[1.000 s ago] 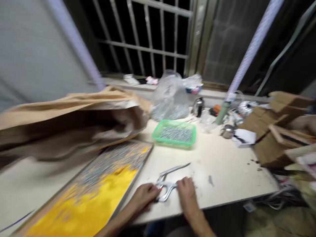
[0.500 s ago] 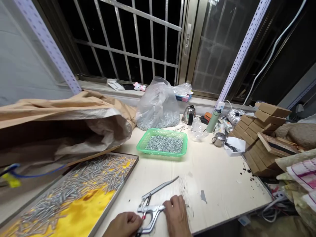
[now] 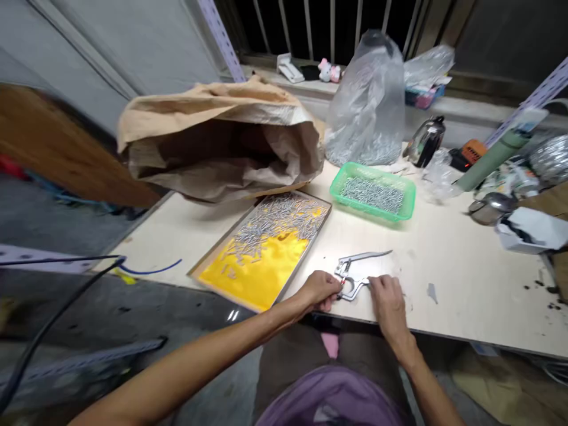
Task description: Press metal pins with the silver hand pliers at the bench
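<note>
Left hand [image 3: 323, 289]: fingers pinched on silver metal plier-like tool [image 3: 357, 288] | right hand [image 3: 389, 302]: curled at its handle, likely to steady it | green plastic basket [image 3: 373, 212] keeps small grey metal pins [image 3: 373, 194] together

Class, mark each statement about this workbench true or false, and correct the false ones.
1. The left hand and the right hand both touch the pliers. True.
2. The clear plastic bag stands behind the green basket. True.
3. The pliers are inside the green basket. False: they are nearer the person, between the hands.
4. The brown paper bag gapes open near the yellow-bottomed tray. True.
5. The yellow-bottomed tray is right of the right hand. False: it is left of the pliers.
6. The green basket holds only cloth. False: it holds many small metal pieces.
</note>
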The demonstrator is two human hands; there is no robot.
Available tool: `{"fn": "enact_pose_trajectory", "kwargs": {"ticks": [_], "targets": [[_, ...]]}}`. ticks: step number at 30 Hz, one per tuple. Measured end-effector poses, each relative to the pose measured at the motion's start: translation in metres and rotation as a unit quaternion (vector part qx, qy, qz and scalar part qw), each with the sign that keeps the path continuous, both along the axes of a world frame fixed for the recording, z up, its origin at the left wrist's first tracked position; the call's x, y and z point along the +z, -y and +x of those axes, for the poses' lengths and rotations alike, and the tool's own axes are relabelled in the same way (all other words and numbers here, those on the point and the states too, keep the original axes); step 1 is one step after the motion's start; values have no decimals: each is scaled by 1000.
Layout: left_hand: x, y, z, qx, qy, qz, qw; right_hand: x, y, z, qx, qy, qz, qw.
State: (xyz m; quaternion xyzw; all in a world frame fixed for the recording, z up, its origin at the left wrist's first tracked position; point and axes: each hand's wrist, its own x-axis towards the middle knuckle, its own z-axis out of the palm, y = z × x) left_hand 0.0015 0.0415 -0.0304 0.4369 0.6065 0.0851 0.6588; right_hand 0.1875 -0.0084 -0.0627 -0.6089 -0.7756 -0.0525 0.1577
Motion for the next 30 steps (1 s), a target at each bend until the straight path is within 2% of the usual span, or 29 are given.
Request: {"fn": "enact_pose_trajectory", "kwargs": {"ticks": [5,13,21,27,30], "targets": [[-1,1,-2,20,11,-41,999,4,0,-1,15,7,18,1000],[2,3,-2,17,11,-40,999,7,0,-2,9,25,18,999],[3,4,-1,17,7,-26,1000,9,1,-5,6,-7,3,1000],[-4,7,-6,34,38,-35,998,16,5,-26,93,-88,15,992],[-6,9,-9,44,47,-38,997,14,7,-35,102,-111,3,989]]}}
